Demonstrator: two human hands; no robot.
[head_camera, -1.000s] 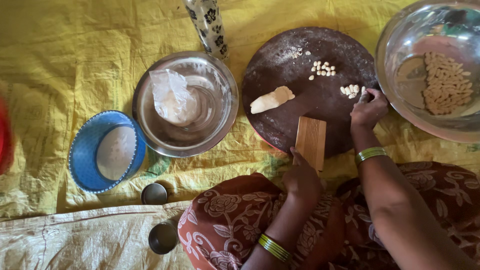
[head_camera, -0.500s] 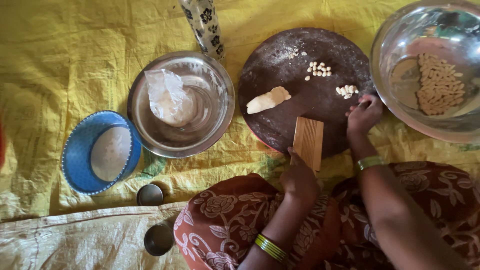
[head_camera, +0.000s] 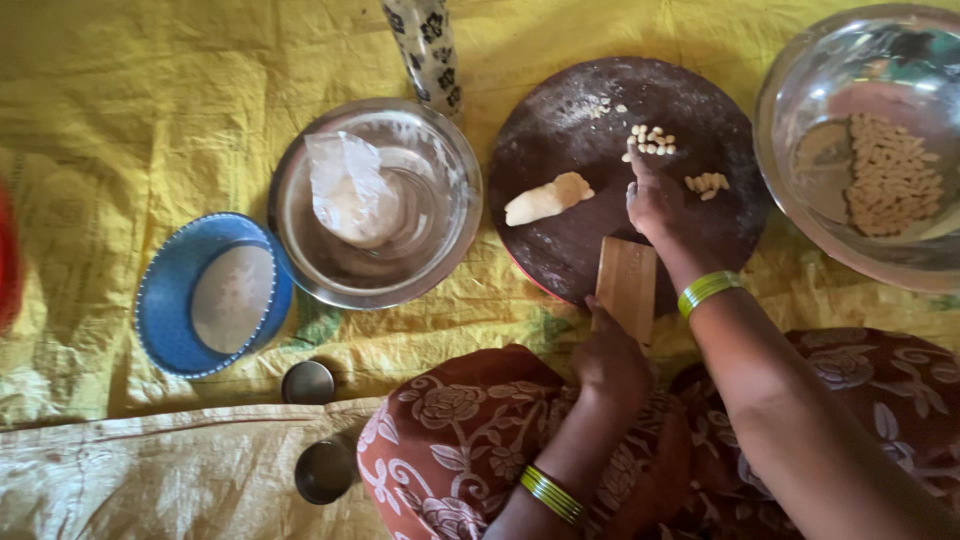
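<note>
On the dark round board (head_camera: 610, 240), the right hand (head_camera: 655, 200) rests with fingers extended toward a small heap of dough bits (head_camera: 652, 140); the fingertips touch or nearly touch the heap, and whether a bit is pinched cannot be told. A second heap (head_camera: 707, 182) lies just right of that hand. Left of it lies the dough lump (head_camera: 547, 198), apart from both hands.

Below the right hand, the left hand (head_camera: 612, 355) is closed around the near end of a ridged wooden paddle (head_camera: 627, 280), which leans on the board's near edge.

Handling: the lump looks soft and light and would likely deform under pressure; take it by the middle with a loose pinch. The bits are small and light, and probably stick to fingers; lift them singly between fingertip and thumb.

Containers, left to right:
- Blue basket (head_camera: 165, 300), far left of the grip: holds a pale, flat round mass, seemingly flour.
- Two small metal cups (head_camera: 307, 382), below and left of the left hand: contents unclear.
- Steel bowl (head_camera: 440, 200), left of the board: holds a clear plastic bag (head_camera: 345, 185) with white contents.
- Large steel bowl (head_camera: 800, 200), right of the right hand: holds many shaped dough pieces (head_camera: 890, 175).
</note>
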